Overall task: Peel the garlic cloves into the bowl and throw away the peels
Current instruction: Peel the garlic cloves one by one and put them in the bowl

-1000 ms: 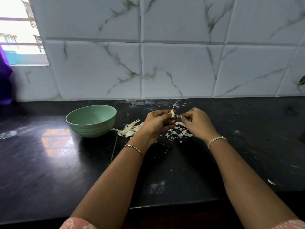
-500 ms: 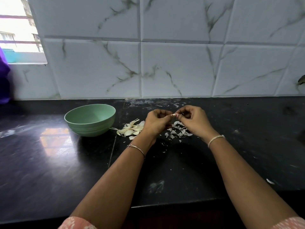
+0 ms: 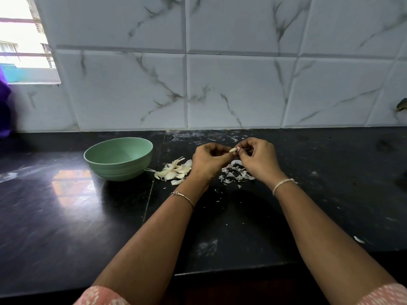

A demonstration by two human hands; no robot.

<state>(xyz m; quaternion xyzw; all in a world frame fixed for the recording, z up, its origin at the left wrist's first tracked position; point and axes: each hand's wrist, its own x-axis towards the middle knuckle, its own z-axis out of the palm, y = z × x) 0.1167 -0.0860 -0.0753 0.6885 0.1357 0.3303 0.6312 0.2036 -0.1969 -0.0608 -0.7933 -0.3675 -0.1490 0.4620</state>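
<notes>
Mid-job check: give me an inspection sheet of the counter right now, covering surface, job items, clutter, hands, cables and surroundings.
Surface: black countertop, glossy, with pale smears and specks.
Job's things: green bowl, no cloves visible inside from this angle; garlic pile on the counter to its right; peels scattered below the hands; held clove raised above them.
Clutter: one stray scrap near the front right edge.
Grippers: left hand and right hand both pinch the held clove with their fingers.
Cables: nothing seen.
Surroundings: tiled wall behind; window at far left; purple object cut off by the left edge.
</notes>
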